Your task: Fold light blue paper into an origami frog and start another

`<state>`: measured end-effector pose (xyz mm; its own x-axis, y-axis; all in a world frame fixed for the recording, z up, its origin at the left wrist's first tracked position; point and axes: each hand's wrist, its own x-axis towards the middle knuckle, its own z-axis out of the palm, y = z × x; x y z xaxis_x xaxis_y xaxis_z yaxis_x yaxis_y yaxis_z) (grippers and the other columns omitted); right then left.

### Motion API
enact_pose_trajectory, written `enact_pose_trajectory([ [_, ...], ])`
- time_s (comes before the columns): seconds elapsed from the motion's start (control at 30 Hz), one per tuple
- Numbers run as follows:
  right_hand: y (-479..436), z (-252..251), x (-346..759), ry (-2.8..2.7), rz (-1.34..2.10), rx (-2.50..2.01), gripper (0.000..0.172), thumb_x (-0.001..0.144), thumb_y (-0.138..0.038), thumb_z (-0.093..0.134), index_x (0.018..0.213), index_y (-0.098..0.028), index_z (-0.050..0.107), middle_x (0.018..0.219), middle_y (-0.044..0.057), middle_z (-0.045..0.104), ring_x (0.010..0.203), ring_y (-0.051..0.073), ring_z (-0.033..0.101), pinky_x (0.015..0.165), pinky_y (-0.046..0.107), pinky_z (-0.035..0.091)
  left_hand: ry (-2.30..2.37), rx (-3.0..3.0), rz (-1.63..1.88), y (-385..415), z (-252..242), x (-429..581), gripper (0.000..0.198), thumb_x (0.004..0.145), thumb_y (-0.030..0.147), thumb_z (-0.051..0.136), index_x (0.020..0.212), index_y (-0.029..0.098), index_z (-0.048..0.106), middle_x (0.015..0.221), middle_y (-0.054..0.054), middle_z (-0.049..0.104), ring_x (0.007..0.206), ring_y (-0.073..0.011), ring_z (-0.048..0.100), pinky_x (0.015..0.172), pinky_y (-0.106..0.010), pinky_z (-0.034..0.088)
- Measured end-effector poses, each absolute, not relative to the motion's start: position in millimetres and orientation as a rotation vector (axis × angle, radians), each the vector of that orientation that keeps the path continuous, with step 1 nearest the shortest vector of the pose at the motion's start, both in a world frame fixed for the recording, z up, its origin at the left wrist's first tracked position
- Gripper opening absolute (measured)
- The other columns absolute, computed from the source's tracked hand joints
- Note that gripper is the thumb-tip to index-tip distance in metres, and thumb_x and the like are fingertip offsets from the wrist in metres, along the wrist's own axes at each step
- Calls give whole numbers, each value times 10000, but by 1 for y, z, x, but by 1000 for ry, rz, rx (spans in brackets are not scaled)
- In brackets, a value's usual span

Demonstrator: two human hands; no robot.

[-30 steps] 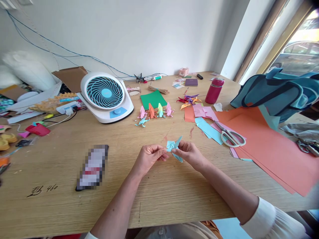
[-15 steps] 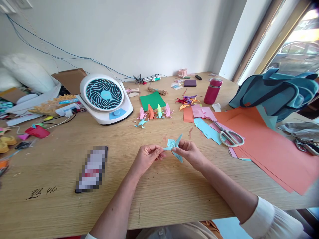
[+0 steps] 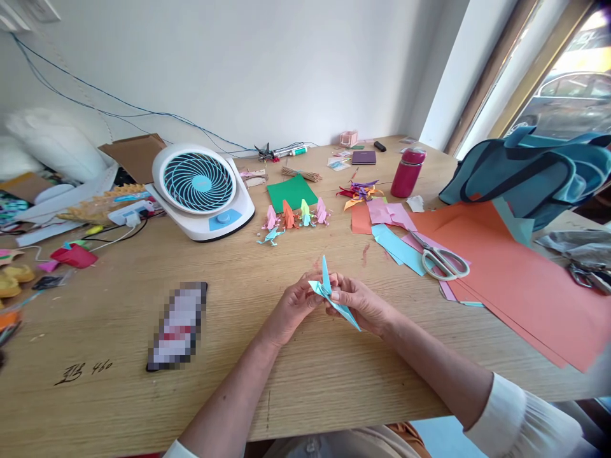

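A light-blue folded origami paper (image 3: 326,289) is held above the table between both hands, one narrow point up and another slanting down to the right. My right hand (image 3: 360,302) pinches it, thumb on top near the middle. My left hand (image 3: 294,305) is closed at its left side, fingertips partly hidden behind the paper. Beyond the hands stands a row of several small origami figures (image 3: 288,215) in pink, orange and green, with a light-blue origami figure (image 3: 272,235) in front of them.
A white fan (image 3: 200,184) stands at the back left, a blurred-out phone-like object (image 3: 176,327) nearer. Green paper (image 3: 291,192) lies behind the figures. To the right are scissors (image 3: 443,262), blue paper strips (image 3: 398,248), large orange sheets (image 3: 520,292), a magenta bottle (image 3: 408,173) and a teal bag (image 3: 520,172).
The light-blue origami paper has been turned, its long points now running more upright and down to the right. My left hand has moved right and closer to my right hand.
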<state>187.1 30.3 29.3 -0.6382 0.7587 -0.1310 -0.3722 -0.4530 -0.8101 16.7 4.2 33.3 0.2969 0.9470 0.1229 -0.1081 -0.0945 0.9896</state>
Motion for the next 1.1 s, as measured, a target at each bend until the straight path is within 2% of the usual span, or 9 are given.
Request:
enact_pose_trajectory([
  [0.17, 28, 22, 185, -912, 2263, -597, 439, 565, -401, 909, 799, -191, 604, 705, -20, 620, 600, 92, 535, 605, 223, 436, 769, 1053, 1068, 1, 27, 21, 341, 727, 469, 790, 956, 219, 755, 1277, -81, 594, 892, -167, 601, 743, -283, 499],
  [0.27, 27, 18, 182, -910, 2301, -561, 420, 593, -417, 896, 812, -189, 618, 706, -18, 630, 596, 88, 545, 603, 213, 442, 725, 892, 1078, 1, 26, 25, 361, 681, 405, 841, 976, 216, 753, 983, -45, 662, 702, -101, 559, 690, -262, 491],
  [0.33, 26, 18, 181, -958, 2278, -551, 424, 609, -451, 882, 820, -187, 624, 705, -18, 628, 606, 91, 556, 613, 212, 446, 703, 817, 1077, 1, 25, 26, 413, 680, 387, 846, 1042, 219, 736, 743, 8, 617, 578, -74, 509, 620, -245, 472],
  [0.37, 26, 18, 181, -993, 2247, -546, 425, 621, -472, 871, 820, -188, 625, 709, -19, 624, 624, 96, 565, 631, 217, 452, 702, 797, 1078, 2, 25, 26, 438, 682, 384, 845, 1069, 217, 727, 686, 25, 592, 543, -68, 493, 589, -239, 459],
  [0.43, 26, 20, 182, -1104, 2130, -552, 409, 657, -498, 842, 822, -192, 628, 737, -20, 616, 674, 108, 575, 682, 237, 462, 731, 790, 1111, 3, 24, 25, 440, 668, 375, 855, 1053, 203, 727, 706, 17, 616, 574, -81, 531, 597, -240, 458],
  [0.57, 30, 26, 188, -1334, 1769, -628, 325, 724, -458, 807, 857, -208, 647, 834, -11, 631, 776, 129, 578, 768, 271, 466, 850, 824, 1267, 6, 24, 21, 300, 602, 319, 895, 804, 170, 731, 843, -8, 701, 808, -132, 616, 790, -267, 477],
  [0.67, 34, 26, 192, -1376, 1650, -637, 309, 739, -452, 793, 878, -221, 643, 857, 1, 646, 821, 151, 597, 802, 300, 483, 914, 828, 1304, 7, 23, 21, 285, 577, 303, 904, 709, 160, 696, 789, 5, 716, 784, -128, 616, 814, -268, 467],
  [0.93, 37, 14, 190, -1393, 1556, -773, 320, 727, -483, 788, 814, -212, 642, 769, 7, 676, 740, 156, 615, 732, 304, 510, 1033, 932, 1309, 6, 23, 23, 308, 627, 353, 869, 694, 147, 651, 686, 20, 668, 633, -88, 563, 619, -201, 445],
  [1.1, 37, 13, 188, -1305, 1584, -736, 309, 702, -445, 816, 791, -222, 623, 753, -8, 673, 725, 143, 617, 719, 290, 503, 1026, 1006, 1309, 6, 27, 21, 313, 644, 326, 862, 805, 161, 651, 707, 26, 677, 670, -93, 596, 654, -192, 471],
])
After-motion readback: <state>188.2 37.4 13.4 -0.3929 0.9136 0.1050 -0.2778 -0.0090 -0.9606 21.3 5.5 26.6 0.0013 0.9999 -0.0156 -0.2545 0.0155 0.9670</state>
